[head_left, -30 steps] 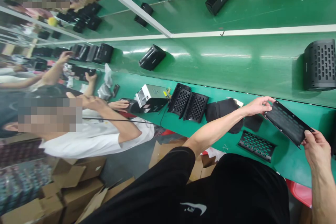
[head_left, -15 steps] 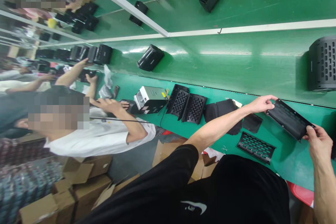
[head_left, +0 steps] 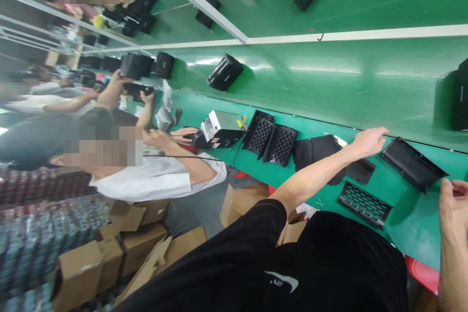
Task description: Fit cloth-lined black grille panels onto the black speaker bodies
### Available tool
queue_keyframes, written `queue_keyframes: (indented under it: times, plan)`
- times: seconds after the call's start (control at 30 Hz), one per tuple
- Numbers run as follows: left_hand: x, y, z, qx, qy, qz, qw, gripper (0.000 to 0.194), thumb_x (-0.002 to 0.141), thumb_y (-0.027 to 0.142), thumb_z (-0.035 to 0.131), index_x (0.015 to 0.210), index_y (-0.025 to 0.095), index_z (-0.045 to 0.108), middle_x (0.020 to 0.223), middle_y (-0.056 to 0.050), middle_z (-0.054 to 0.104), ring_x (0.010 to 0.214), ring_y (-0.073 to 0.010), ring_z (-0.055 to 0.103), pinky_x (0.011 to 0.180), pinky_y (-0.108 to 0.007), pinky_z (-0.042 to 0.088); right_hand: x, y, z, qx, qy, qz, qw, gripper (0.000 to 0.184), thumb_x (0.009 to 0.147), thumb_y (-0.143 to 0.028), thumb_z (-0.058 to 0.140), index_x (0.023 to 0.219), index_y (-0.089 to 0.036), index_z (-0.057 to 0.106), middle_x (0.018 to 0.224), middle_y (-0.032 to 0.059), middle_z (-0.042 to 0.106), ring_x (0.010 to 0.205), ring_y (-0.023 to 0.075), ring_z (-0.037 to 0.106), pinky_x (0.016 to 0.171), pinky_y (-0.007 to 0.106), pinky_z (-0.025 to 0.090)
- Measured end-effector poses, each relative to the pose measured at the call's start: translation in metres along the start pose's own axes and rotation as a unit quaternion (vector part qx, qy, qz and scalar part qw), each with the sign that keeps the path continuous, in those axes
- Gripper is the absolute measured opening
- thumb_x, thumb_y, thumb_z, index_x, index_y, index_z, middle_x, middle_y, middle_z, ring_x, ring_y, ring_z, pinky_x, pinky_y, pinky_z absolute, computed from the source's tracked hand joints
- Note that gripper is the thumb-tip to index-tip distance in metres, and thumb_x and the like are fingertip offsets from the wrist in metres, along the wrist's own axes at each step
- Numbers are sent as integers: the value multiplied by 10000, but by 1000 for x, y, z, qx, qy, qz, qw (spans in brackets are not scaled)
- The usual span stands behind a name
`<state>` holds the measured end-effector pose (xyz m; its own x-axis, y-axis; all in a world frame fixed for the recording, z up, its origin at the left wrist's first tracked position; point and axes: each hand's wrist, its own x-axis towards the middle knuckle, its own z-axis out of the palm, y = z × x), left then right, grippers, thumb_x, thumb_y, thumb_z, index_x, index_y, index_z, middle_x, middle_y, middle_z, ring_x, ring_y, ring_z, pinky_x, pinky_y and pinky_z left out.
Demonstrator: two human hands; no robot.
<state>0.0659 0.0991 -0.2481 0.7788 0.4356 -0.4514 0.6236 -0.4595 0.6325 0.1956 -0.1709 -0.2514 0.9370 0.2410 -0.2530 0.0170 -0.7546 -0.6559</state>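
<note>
A black panel with small studs along its edges lies on the green bench, its inner face covered in black cloth. My left hand hovers just left of the panel's upper corner, apart from it, fingers loosely stretched and holding nothing. By the panel's right corner is my right hand, its thumb and fingers slightly apart and nothing visible between them. Nearer my body lies a slotted black grille. Beside my left forearm are black cloth sheets and a smaller dark sheet.
Two slotted black grilles stand left of the sheets, next to a silver-and-black device. Black speakers sit on the green surface behind. A co-worker in a white shirt works at left. Open cardboard boxes fill the floor.
Both hands have let go of the black panel, which now rests on the bench. My right hand has drawn away to the right. The view has shifted slightly right.
</note>
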Motion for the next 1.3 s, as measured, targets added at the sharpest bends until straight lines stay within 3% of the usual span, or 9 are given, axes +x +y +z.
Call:
queue_keyframes:
  times: [0.07,0.2,0.33,0.57,0.63,0.73,0.97,1.13,1.3]
  plan:
    - [-18,-16,-11,-5,16,-13,1000,399,1002,248,492,1360,213,664,1262,-84,750,1165,-253,690,1060,-422,525,-31,-20,16,22,-61,-49,997,456,820,-670,670,917,-225,661,782,37,630,719,242,601,797,425,517]
    - [-60,-50,-19,-38,35,-50,997,330,974,269,552,1252,215,722,1148,-54,770,1045,-198,703,1023,-350,532,-86,-59,76,-7,-269,-130,954,474,865,-678,605,999,-232,696,884,58,646,813,244,592,783,382,469]
    - [-98,-69,-14,-122,60,-100,986,309,960,284,584,1212,186,733,1092,-49,783,970,-172,708,977,-300,542,-90,-72,114,-34,-272,-117,955,303,878,-525,623,949,-247,719,933,61,598,840,235,539,779,372,406]
    - [-124,-57,7,-321,101,-147,930,476,943,453,699,1324,169,661,1268,-116,745,1052,-182,705,1036,-349,534,-62,-70,83,121,-297,-45,946,576,750,-761,718,891,-203,705,784,19,570,730,196,486,682,340,404]
    - [-119,-47,19,-446,48,-143,882,571,906,549,744,1315,162,652,1243,-132,745,1016,-181,718,962,-350,566,-65,-72,73,187,-309,-6,932,625,683,-789,779,902,-211,682,771,-5,567,672,164,476,620,311,392]
    - [-111,-34,35,-562,-22,-114,819,530,841,575,814,1129,142,711,943,-67,760,791,-140,707,804,-310,581,-72,-72,62,271,-316,45,908,611,594,-701,910,878,-226,652,788,-13,594,684,153,532,615,296,433]
    - [-112,-34,36,-588,12,-43,808,508,786,583,858,906,121,686,829,-45,733,726,-114,689,756,-292,576,-79,-53,42,375,-252,129,883,506,613,-533,975,839,-229,639,793,-25,652,718,147,599,661,304,517]
    - [-105,-22,44,-564,17,-75,822,564,657,514,954,977,144,673,900,-30,735,814,-123,677,773,-294,570,-93,-51,41,407,-254,155,864,476,596,-485,1003,847,-231,688,881,-13,708,834,168,650,728,321,549]
    - [-107,-10,53,-550,19,-61,833,551,692,607,879,865,128,669,689,13,668,626,-116,620,701,-307,548,-97,-47,36,414,-239,176,861,481,584,-483,1005,847,-237,686,864,-27,699,816,161,645,751,343,565]
